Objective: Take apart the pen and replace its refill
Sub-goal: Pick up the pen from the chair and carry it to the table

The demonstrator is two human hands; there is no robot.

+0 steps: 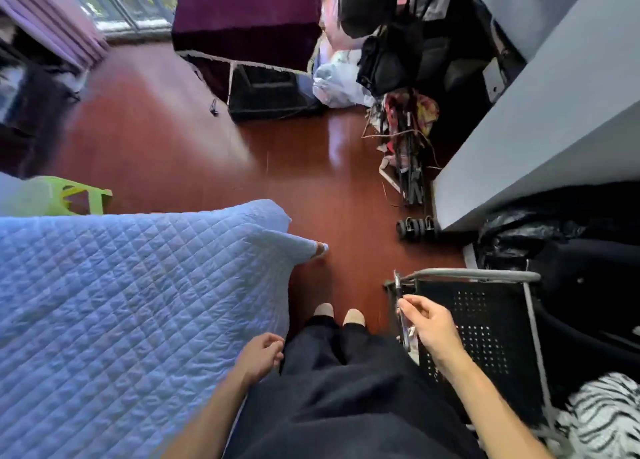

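Observation:
A slim pen (399,296) with a clear barrel and dark top stands nearly upright in my right hand (431,327), pinched between thumb and fingers over the front edge of a black perforated chair seat (485,323). Its lower end runs down past my palm. My left hand (261,354) rests beside my left thigh at the edge of the blue quilted cover (121,302), fingers curled, with nothing visible in it. I am standing in dark trousers, and my feet show on the red wood floor.
A bed with the blue quilt fills the left. A grey desk edge (519,167) runs along the right, with black bags under it. A folded stroller (410,167), plastic bags, a black box and a green stool (79,195) stand on the floor.

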